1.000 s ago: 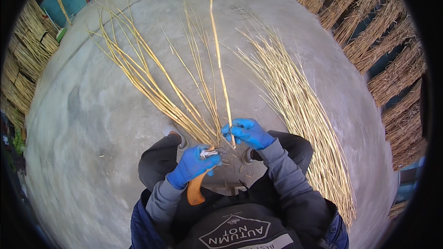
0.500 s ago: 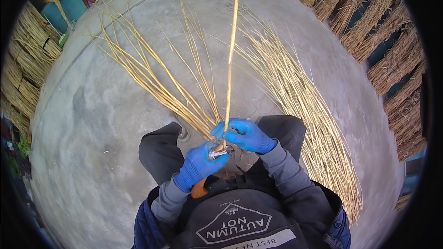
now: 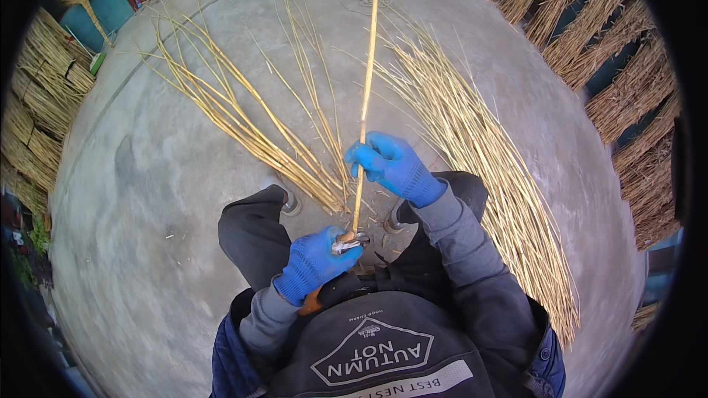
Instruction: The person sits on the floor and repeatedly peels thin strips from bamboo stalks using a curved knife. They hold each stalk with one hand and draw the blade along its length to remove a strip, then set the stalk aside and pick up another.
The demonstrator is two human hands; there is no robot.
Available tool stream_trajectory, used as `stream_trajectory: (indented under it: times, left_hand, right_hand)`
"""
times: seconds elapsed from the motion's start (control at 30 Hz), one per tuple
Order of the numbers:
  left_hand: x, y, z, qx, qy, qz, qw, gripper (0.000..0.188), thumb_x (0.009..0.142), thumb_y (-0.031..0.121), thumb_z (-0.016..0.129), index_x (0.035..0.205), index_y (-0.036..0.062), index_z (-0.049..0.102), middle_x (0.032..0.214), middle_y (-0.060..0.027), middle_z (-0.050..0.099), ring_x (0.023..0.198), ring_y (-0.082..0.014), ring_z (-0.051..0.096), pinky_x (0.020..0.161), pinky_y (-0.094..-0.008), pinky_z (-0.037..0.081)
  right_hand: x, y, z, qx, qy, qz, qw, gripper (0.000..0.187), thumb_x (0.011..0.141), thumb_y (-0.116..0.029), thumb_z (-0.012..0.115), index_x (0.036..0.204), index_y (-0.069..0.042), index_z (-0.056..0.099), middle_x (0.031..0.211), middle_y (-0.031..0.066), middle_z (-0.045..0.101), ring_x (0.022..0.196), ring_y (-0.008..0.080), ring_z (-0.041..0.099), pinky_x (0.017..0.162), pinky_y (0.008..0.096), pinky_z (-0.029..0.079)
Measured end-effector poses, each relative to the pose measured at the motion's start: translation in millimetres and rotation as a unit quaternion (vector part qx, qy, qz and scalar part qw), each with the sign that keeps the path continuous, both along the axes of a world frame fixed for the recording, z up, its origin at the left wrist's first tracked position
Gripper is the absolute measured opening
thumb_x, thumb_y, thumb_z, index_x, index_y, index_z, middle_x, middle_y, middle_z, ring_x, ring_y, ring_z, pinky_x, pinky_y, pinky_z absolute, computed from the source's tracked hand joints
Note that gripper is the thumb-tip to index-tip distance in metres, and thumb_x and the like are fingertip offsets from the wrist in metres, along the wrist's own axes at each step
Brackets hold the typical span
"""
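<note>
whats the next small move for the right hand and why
Probably pull the stalk gently upward with the right hand: that hand holds it partway along, while its near end meets the orange-handled tool in the left hand.

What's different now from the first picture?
The near end of the stalk was apart from the tool; now it is right at it. The right hand has moved up the stalk, away from the left hand. The left hand still grips the tool, and the stalks on the left and the pile on the right stayed put.
</note>
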State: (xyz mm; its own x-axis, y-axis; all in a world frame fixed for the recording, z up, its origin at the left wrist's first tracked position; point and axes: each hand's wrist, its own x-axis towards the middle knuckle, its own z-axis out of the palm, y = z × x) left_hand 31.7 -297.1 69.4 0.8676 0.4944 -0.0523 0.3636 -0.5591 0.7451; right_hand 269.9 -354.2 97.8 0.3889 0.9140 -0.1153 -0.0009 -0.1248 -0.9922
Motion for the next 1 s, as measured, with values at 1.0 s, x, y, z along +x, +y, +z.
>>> stream_trajectory:
  times: [1.0]
  left_hand:
    - [-37.7, 259.0, 8.7, -0.284, -0.391, 0.297, 0.824, 0.045, 0.101, 0.036, 0.063, 0.130, 0.0016, 0.064, 0.113, -0.0083, 0.068, 0.098, -0.0169, 0.066, 0.070, -0.0303, 0.056]
  right_hand:
    - [-0.8, -139.7, -35.0, 0.119, -0.643, 0.052, 0.755, 0.017, 0.086, -0.025, 0.074, 0.085, -0.012, 0.063, 0.072, 0.0042, 0.054, 0.076, 0.0252, 0.057, 0.084, 0.0403, 0.047]
